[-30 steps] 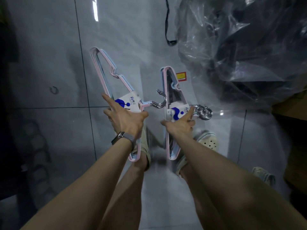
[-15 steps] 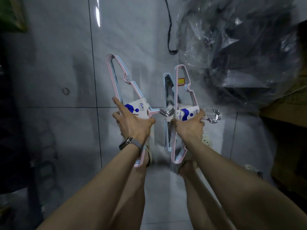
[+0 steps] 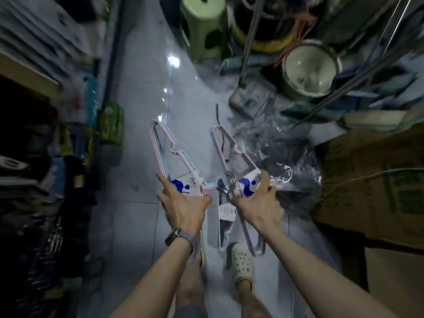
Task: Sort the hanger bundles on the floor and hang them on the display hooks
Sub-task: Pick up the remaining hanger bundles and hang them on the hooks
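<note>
Two hanger bundles are up off the floor, one per hand; view has swung from tiles to aisle.

Left hand (image 3: 183, 207) grips the pink-and-blue left bundle (image 3: 169, 150) at its paper band, index finger laid straight along it. Right hand (image 3: 259, 207) is curled round the band of the right bundle (image 3: 231, 148). Both sit mid-frame above the floor (image 3: 142, 111). Half a second back the gaze was straight down; now shelves (image 3: 34, 42) at frame left and a green stool (image 3: 202, 26) at top show. Third bundle (image 3: 226, 228) lower centre, lying or hanging I cannot tell. Reads as pickup done, carry starting; no display hooks made out in the blur.
</note>
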